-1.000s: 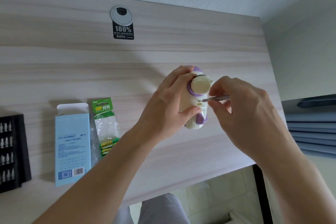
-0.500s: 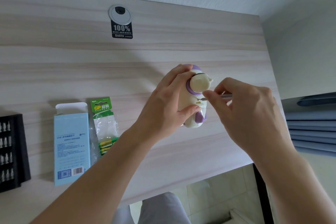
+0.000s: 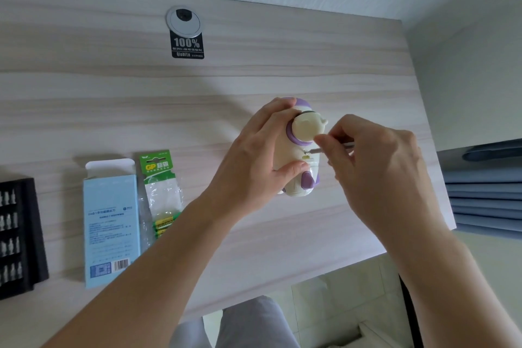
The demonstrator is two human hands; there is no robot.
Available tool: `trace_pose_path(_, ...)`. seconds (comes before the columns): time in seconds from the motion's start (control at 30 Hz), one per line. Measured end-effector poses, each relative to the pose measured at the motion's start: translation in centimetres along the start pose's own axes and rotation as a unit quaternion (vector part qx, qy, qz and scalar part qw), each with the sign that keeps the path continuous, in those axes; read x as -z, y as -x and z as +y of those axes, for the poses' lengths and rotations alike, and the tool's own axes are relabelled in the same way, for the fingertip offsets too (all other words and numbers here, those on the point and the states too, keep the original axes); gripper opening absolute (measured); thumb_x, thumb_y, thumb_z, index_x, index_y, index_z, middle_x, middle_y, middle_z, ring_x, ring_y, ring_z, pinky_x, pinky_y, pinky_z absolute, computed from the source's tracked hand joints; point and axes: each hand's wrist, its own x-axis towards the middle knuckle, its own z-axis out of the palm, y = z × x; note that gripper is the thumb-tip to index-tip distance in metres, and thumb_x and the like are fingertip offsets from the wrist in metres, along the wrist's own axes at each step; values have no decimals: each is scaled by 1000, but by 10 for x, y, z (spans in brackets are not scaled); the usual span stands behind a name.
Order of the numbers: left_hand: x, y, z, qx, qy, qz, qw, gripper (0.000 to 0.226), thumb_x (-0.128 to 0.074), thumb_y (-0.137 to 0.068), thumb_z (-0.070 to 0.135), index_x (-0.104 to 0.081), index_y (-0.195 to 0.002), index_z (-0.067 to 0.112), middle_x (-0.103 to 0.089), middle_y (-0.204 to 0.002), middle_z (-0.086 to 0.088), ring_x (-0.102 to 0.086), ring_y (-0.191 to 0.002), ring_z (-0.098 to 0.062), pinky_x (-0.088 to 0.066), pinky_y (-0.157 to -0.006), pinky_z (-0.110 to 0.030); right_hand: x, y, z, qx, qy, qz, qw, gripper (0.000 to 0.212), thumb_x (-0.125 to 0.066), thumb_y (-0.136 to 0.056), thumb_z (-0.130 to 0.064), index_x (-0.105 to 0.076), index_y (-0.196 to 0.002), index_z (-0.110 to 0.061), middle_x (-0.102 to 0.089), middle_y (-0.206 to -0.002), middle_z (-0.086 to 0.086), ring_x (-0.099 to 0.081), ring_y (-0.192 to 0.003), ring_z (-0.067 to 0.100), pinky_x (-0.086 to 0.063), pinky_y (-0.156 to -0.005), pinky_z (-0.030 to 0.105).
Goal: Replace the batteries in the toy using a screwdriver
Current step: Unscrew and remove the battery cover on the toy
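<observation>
A cream and purple toy (image 3: 303,133) stands on the wooden desk (image 3: 113,110), right of centre. My left hand (image 3: 254,158) wraps around its left side, thumb low on the body. My right hand (image 3: 375,167) pinches a thin metal screwdriver (image 3: 324,148) that lies almost level. Its tip touches a screw on the toy's side, just above a small yellowish slot. A green pack of batteries (image 3: 161,192) lies to the left on the desk.
A light blue box (image 3: 111,220) lies beside the battery pack. A black tray of screwdriver bits (image 3: 17,234) sits at the left edge. A round cable grommet with a black sticker (image 3: 185,28) is at the back. Folded blue cloth (image 3: 485,192) lies past the desk's right edge.
My right hand's fingers have shifted along the screwdriver, rolling it slightly. The toy and my left hand stay in the same place.
</observation>
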Motion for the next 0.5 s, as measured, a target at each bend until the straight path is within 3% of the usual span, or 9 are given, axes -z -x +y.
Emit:
trace_pose_path(0.2, -1, -1, 1, -3, -9, 3, 1000, 63, -82, -76, 15, -56, -134, 14, -43, -149, 8, -41, -139, -10, -50, -103, -41, 1, 1, 1, 1, -32, -13, 999, 5, -66, -93, -23, -64, -96, -19, -67, -85, -3, -63, -76, 19, -55, -71, 42)
trace_pose_path(0.3, -1, -1, 1, -20, -17, 11, 1000, 64, -82, -75, 14, -56, -133, 13, -42, -144, 14, -43, -138, -10, -46, -107, -39, 1, 3, 2, -15, -28, -8, 999, 8, -62, -93, -27, -63, -98, -21, -68, -88, -4, -64, -76, 18, -55, -72, 41)
trace_pose_path(0.4, -2, -1, 1, -29, -28, 14, 999, 64, -82, -75, 13, -56, -133, 14, -42, -142, 14, -43, -137, -8, -40, -111, -26, 1, 3, 2, -38, 3, -2, 999, 27, -57, -96, -43, -63, -88, -18, -68, -76, -1, -64, -73, 25, -54, -67, 39)
trace_pose_path(0.5, -2, -2, 1, -41, -41, 12, 998, 62, -82, -75, 15, -57, -132, 10, -44, -141, 10, -45, -137, -12, -35, -113, -23, 1, 2, 4, -30, -26, -7, 999, 25, -60, -97, -38, -63, -86, -15, -67, -70, 3, -65, -67, 27, -55, -67, 41)
